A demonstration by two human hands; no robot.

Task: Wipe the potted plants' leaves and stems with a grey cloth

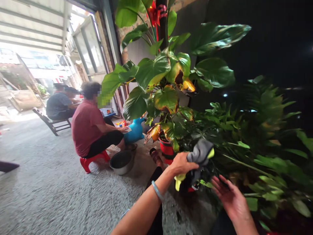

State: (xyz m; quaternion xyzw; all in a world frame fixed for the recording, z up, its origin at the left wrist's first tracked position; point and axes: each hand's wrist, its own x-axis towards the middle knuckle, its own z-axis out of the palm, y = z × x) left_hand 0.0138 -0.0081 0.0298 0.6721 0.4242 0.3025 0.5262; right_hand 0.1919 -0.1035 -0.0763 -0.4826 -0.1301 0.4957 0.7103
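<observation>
A crumpled grey cloth [200,152] with yellow-green edges is gripped in my left hand [183,165], whose fingers close round one side of it. There is a pale bracelet [157,191] on that wrist. Palm up and fingers stretched out, my right hand [228,195] is lower and further right, beside dark foliage. It holds nothing that I can see. Behind the cloth rises a tall potted plant [156,70] with broad green leaves, several of them yellowed and browned. Its red pot [166,148] stands on the floor just beyond my left hand.
Leafy plants [271,163] crowd the right side. A person [85,127] in a red top sits on a red stool [96,160], near a grey basin [121,162] and a blue object [134,130]. Further back, another person [58,102] sits on a wooden chair [52,122].
</observation>
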